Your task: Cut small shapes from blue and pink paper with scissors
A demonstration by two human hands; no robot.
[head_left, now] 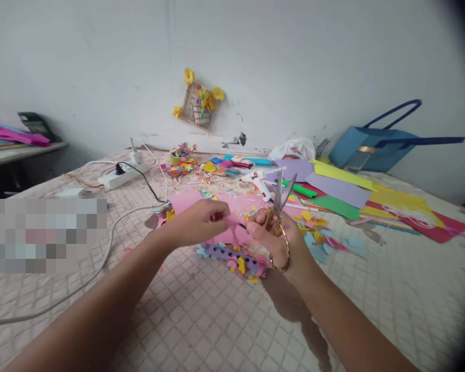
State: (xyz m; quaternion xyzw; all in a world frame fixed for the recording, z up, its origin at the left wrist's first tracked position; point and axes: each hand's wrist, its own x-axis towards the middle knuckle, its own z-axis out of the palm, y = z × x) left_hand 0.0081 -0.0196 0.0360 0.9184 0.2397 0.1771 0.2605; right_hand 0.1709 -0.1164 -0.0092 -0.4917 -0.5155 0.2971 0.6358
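My left hand (201, 219) is closed at the centre, its fingertips pinching a small pink paper piece (234, 221). Just to the right, my right hand (275, 232) is wrapped round the gold handles of a pair of scissors (282, 199), whose blades point up and stand apart. A small dark tip shows between the two hands; what it belongs to is too small to tell. Below them lies a purple strip with dark dots (232, 254), among blue, yellow and pink paper bits. Pink sheets (186, 200) lie under and behind my hands.
Behind my right hand are a white glue gun (258, 182) and coloured sheets (341, 188). A blue bag (375, 147) stands at the back right. On the left are a power strip (124, 175) and a white cable (108, 248). A small flower pot (182, 152) sits at the back.
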